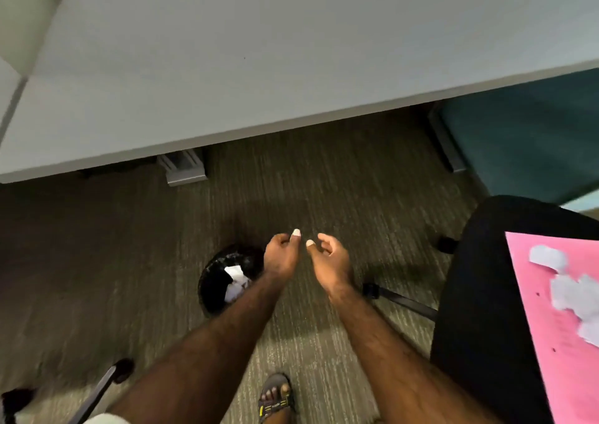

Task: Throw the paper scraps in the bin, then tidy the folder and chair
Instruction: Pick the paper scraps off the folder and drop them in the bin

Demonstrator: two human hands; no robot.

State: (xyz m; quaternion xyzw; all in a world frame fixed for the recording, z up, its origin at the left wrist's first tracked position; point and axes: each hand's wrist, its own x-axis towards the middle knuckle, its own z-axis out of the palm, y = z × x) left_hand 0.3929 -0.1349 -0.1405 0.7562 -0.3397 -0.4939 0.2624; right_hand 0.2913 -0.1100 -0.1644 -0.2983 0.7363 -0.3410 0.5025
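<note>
Paper scraps lie on the pink folder on the chair; both hands, left hand and right hand, hover over the bin, fingers loosely curled, holding nothing.

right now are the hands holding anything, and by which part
Nothing is held. The left hand and right hand hang loosely curled above the carpet near the bin. The paper scraps lie on the pink folder.

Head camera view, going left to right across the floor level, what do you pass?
Bin → left hand → right hand → black chair → pink folder carrying paper scraps.
</note>
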